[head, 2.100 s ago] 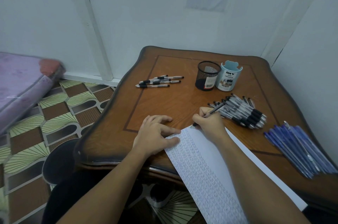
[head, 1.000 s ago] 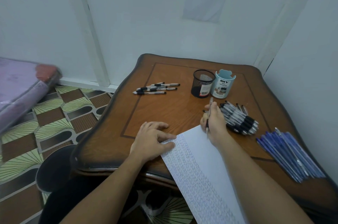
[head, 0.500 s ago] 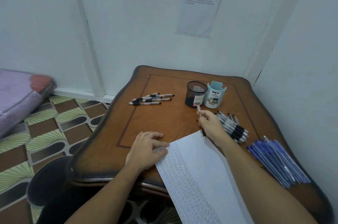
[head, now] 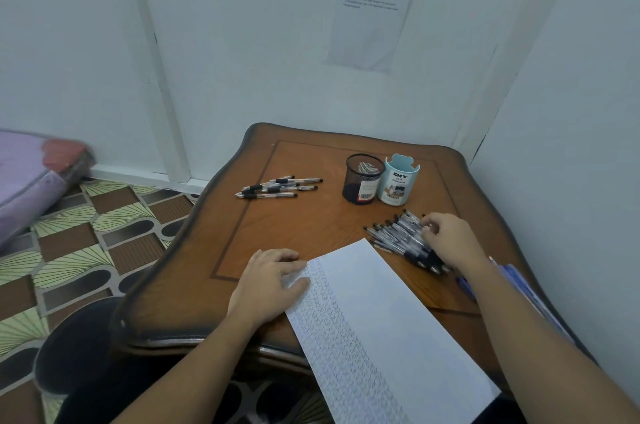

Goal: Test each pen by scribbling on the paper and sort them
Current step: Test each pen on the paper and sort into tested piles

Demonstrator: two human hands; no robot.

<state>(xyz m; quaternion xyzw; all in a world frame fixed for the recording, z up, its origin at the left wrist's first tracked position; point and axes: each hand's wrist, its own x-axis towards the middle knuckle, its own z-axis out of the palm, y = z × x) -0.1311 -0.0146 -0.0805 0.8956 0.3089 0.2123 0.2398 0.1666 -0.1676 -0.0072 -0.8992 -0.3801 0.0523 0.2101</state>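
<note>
- The left hand [head: 273, 280] was laid flat, fingers straight, on the upper left corner of the paper [head: 381, 312], so that the sheet was pinned to the counter [head: 311, 226]. Nothing was gripped by it.
- The paper was seen lying slantwise over the near edge of the counter, its lower end overhanging. Its left band was filled with rows of scribbles and its right band was blank.
- The right hand [head: 450, 240] was set on the pile of black-grip pens [head: 398, 236], just right of the paper's top corner, with fingers curled down among the barrels. Whether a pen was already pinched could not be told.
- No pen was held to the paper, so the step in hand was judged to be, most likely, the fetching of a pen from the pile for testing.
- A small group of pens [head: 277, 186] was laid well apart at the far left, and was taken to be a sorted lot.
- A mesh cup [head: 362, 177] and a blue organizer [head: 398, 183] were stood just beside each other beyond the pile.
- Some blue pens [head: 465, 285] were largely hidden behind the right forearm.
- For the next move, one pen would need to be parted from the crowded pile without its neighbours being dragged. It would then be brought tip-down to the blank band while the sheet was held by the left hand.
</note>
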